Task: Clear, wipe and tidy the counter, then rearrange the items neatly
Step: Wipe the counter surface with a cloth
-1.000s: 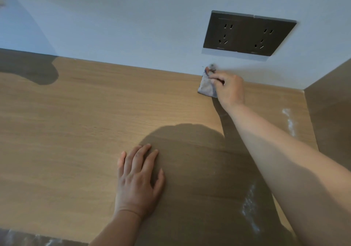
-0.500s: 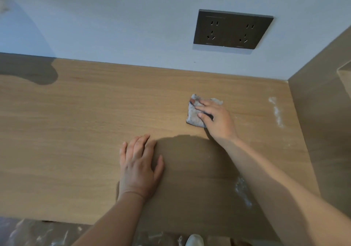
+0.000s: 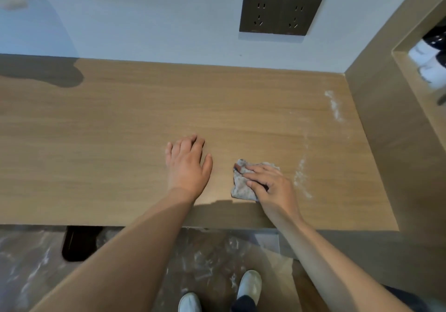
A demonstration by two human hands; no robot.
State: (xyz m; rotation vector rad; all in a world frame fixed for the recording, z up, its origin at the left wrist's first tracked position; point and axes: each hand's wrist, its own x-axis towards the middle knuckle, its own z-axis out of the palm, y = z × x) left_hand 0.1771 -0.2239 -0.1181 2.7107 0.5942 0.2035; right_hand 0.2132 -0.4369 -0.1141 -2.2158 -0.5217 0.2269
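Moved: R hand (image 3: pixel 272 187) w/ cloth (image 3: pixel 241 187) was drawn back from the far edge of the bench (image 3: pixel 96 143), below the socket plate (image 3: pixel 280 12), to the near-centre, ending just right of L hand (image 3: pixel 187 164). One far-to-near wipe stroke, approx. complete.

Item 1, cloth: small, grey, crumpled. It lay on the bench near the front edge, under the R fingers. R grip was not clenched round it; fingers lay spread over the top and pressed it down, thumb also on the fabric.

Item 2, L hand: flat on the bench, palm down, grip released, grasping nothing. Its position on the bench was much as before; prob. a brace.

Item 3, white powder streak (image 3: pixel 301 179): just right of the cloth, untouched by the stroke. A second streak (image 3: pixel 334 105) lay at far right, close to the side panel (image 3: pixel 386 123), w/ a faint haze between the two.

Assessment: clearing stage was judged done; wiping in progress, not finished. The strip swept was centre-right, and residue remained on the right. The next pass prob. needed to go rightward over both streaks and into the corner by the panel, where powder could lodge. Rearranging was not yet begun; items to go back were not in view.
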